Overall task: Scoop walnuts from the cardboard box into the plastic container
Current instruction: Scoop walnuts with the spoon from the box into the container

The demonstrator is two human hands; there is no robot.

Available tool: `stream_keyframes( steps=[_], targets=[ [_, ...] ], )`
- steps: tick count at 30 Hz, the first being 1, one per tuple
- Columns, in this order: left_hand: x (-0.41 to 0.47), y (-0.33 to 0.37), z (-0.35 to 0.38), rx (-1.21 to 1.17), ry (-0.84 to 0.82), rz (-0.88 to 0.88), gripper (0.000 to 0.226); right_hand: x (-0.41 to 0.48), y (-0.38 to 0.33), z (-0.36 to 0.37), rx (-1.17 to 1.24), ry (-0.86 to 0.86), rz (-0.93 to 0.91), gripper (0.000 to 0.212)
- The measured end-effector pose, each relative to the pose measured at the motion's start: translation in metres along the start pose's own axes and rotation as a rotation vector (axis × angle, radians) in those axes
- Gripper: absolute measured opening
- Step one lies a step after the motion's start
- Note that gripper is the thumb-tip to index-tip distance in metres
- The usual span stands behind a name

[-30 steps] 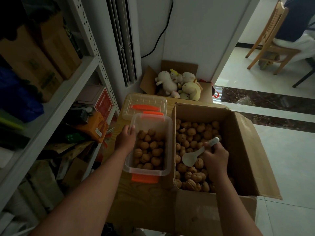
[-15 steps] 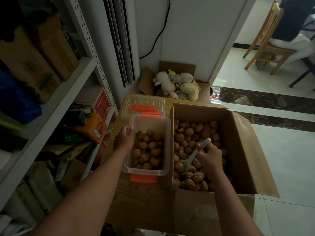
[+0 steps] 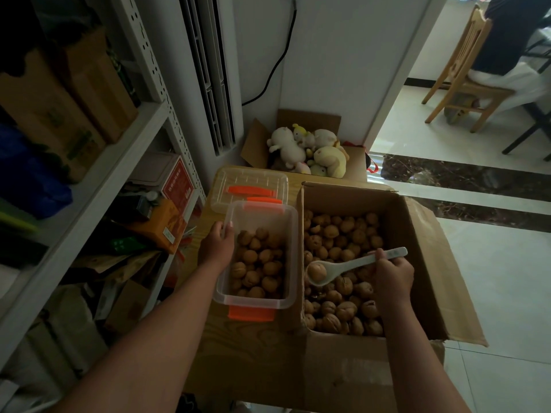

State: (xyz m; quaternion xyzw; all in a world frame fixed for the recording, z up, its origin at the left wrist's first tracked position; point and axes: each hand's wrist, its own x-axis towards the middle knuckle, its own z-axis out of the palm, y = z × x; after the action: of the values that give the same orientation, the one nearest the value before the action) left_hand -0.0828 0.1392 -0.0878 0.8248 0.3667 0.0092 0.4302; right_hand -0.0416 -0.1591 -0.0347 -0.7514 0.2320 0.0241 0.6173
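**White spoon carries one walnut toward part-filled tub**

A person's right hand (image 3: 393, 275) curls its fingers round the handle end of a white ceramic spoon (image 3: 343, 268). The spoon's bowl, out to the left of the grip, cradles a single brown walnut (image 3: 317, 271) just above the heap inside the open brown cardboard box (image 3: 417, 263). Further left of that grip, just past the box wall, stands the clear rectangular plastic container with orange clips (image 3: 259, 304). It is steadied by the left hand (image 3: 216, 245), which grips its left wall near the far corner. Walnuts cover the container's floor in a loose pile, yet its walls rise well above them, so the filling looks perhaps half done. Many spoonfuls seem to be left, as the box beneath the grip holds a deep layer of nuts. The loaded spoon has not yet crossed the box wall. Beyond the container lies its clear plastic lid (image 3: 250, 186) on the wooden table (image 3: 238, 353).
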Motion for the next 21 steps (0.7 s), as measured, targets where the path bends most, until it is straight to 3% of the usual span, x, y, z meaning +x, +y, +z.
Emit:
stream_keyframes(
  steps=[9, 16, 21],
  targets=[
    [0.001, -0.002, -0.001, -0.008, -0.009, 0.004, 0.047, -0.021, -0.040, 0.024, 0.250, -0.065, -0.084, 0.013],
    [0.004, -0.003, 0.000, -0.012, 0.003, 0.003, 0.048, -0.041, -0.025, 0.056, 0.131, -0.295, -0.344, 0.019],
    [0.004, -0.004, 0.000, -0.001, -0.001, 0.014, 0.048, -0.040, -0.020, 0.057, 0.096, -0.310, -0.480, 0.016]
  ],
)
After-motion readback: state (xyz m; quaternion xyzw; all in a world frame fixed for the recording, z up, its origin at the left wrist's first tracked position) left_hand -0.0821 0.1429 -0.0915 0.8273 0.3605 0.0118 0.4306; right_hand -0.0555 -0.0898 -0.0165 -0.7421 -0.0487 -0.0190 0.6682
